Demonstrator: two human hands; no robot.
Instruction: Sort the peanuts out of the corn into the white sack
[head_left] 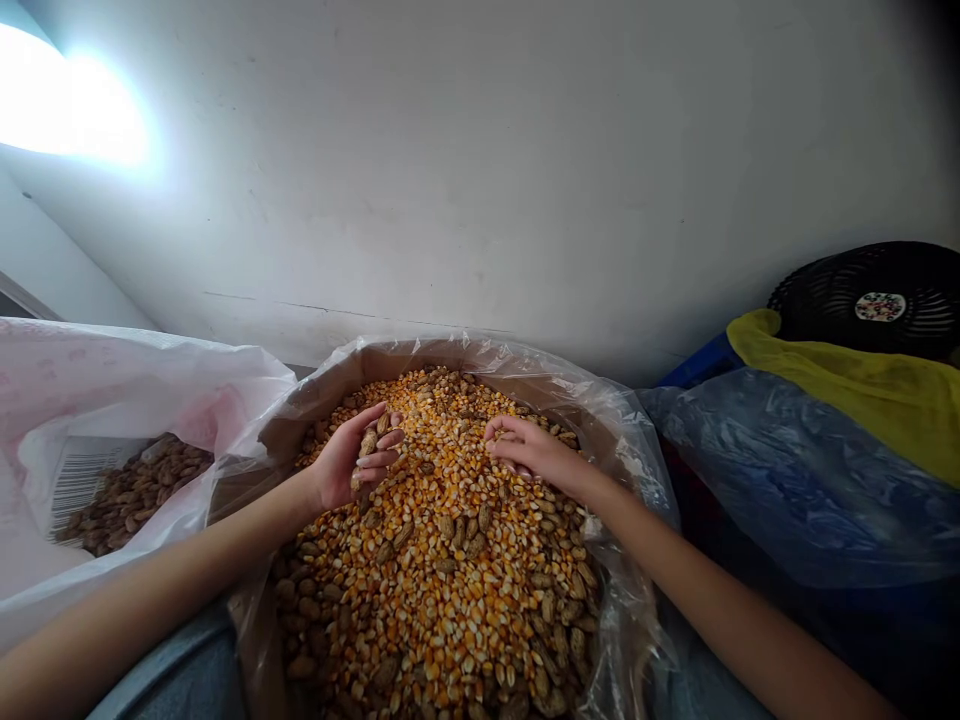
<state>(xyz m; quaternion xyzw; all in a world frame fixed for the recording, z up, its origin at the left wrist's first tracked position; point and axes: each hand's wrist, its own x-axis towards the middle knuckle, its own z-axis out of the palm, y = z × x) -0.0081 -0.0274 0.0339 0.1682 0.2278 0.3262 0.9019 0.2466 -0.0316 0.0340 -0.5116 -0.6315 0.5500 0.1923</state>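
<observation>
Yellow corn kernels (442, 480) mixed with unshelled peanuts (566, 610) fill a box lined with clear plastic (630, 440). My left hand (360, 455), palm turned up over the left part of the mix, holds several peanuts (370, 440) in its curled fingers. Across from it, my right hand (525, 447) is over the right part of the corn, palm down, with its fingers bent together; whatever is between its fingertips is too small to make out.
To the left lies a white sack (150, 360) with peanuts (142, 490) in it. At the right are a clear plastic bag (810, 470), a yellow mesh cloth (862, 390) and a black fan (877, 300). A pale wall (465, 180) rises behind the box.
</observation>
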